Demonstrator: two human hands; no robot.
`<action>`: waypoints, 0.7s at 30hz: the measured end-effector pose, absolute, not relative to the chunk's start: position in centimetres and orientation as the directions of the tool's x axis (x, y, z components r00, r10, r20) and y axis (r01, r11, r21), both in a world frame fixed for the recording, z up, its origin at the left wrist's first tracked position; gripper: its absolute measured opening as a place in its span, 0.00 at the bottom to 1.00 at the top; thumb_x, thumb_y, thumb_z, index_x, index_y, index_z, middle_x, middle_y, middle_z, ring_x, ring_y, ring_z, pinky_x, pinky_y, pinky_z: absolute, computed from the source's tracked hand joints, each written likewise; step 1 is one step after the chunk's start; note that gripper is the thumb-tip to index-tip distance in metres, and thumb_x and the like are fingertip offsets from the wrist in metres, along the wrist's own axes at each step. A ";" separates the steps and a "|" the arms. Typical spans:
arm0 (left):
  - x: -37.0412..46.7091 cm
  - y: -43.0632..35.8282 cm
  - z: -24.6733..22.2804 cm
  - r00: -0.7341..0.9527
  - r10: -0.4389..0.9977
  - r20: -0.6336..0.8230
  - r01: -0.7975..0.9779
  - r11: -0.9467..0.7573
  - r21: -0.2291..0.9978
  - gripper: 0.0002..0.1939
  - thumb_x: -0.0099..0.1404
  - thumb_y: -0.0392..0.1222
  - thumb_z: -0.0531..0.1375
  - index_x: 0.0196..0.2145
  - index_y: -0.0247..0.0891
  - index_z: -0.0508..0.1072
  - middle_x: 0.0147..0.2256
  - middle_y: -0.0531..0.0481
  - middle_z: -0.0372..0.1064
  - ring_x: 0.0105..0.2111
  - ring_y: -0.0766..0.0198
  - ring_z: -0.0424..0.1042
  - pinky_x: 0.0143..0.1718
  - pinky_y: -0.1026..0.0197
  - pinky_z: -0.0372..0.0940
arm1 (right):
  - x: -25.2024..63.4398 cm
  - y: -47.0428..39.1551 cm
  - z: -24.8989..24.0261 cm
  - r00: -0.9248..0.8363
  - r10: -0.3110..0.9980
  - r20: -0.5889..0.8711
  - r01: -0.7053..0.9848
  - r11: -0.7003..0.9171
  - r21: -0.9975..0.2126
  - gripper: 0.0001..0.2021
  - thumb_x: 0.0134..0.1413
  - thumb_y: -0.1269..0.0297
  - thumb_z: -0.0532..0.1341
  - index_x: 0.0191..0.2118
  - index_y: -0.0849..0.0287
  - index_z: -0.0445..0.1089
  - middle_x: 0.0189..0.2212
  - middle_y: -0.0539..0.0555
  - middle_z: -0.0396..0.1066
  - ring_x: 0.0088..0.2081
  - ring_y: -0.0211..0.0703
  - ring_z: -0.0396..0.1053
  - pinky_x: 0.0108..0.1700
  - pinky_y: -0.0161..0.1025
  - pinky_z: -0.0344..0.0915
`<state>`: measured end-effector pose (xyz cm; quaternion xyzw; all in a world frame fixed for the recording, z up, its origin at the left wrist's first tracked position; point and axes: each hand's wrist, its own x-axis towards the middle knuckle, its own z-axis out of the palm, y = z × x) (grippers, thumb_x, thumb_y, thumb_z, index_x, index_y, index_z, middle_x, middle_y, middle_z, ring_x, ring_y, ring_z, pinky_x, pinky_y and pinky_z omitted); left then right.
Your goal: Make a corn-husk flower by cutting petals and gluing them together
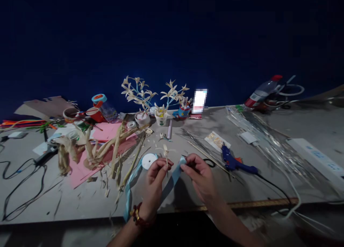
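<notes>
My left hand (157, 175), with a beaded bracelet at the wrist, pinches the stem of a small cream husk flower (166, 151), which stands upright above the fingers. Between the thumb and fingers of my right hand (199, 171) is the end of a light blue ribbon (176, 173). The ribbon slopes down behind my left hand. A white ribbon spool (149, 161) lies just left of my left hand, more blue ribbon trailing from it toward the table's front edge. Farther back, two cups hold finished-looking flower branches (138, 91) with blue-wrapped stems.
Dried husks (94, 150) and pink paper sheets (77, 171) spread over the left side. A blue glue gun (236, 162) with its cord lies at right, near thin wires, a white packet (217, 141), plastic-wrapped bundles (266, 143) and a power strip (317, 157). A lit phone (199, 100) stands behind.
</notes>
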<state>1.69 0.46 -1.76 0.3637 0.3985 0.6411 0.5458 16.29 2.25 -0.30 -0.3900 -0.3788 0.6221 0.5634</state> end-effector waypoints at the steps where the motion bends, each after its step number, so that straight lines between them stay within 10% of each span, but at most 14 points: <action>1: 1.7 0.5 -1.7 -0.139 0.990 0.035 -0.405 -0.089 0.910 0.05 0.67 0.42 0.64 0.33 0.40 0.76 0.38 0.49 0.73 0.42 0.62 0.70 0.48 0.61 0.64 | 16.3 2.3 0.0 -0.084 0.995 -0.053 -0.402 -0.082 -0.912 0.11 0.47 0.59 0.75 0.30 0.55 0.73 0.27 0.47 0.70 0.30 0.37 0.64 0.35 0.33 0.61; 21: 1.2 -0.5 -0.4 -0.176 0.952 0.251 0.027 -0.250 0.968 0.08 0.70 0.43 0.59 0.33 0.39 0.72 0.37 0.46 0.71 0.40 0.58 0.70 0.44 0.57 0.65 | 13.3 2.7 0.4 0.061 0.997 -0.041 -0.400 -0.013 -0.917 0.14 0.40 0.57 0.76 0.29 0.55 0.73 0.27 0.48 0.70 0.30 0.39 0.65 0.33 0.34 0.64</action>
